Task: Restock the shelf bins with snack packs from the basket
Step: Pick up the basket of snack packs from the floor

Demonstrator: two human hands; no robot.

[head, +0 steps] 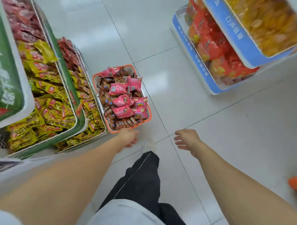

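Both my arms stretch down toward the floor. My left hand hangs at the centre of the frame, just below the near rim of the orange basket, fingers loosely curled and blurred, holding nothing. My right hand hangs to its right over bare tile, fingers spread and relaxed, empty. The basket sits on the floor beside the green shelf bins at left, piled with pink snack packs over brown ones.
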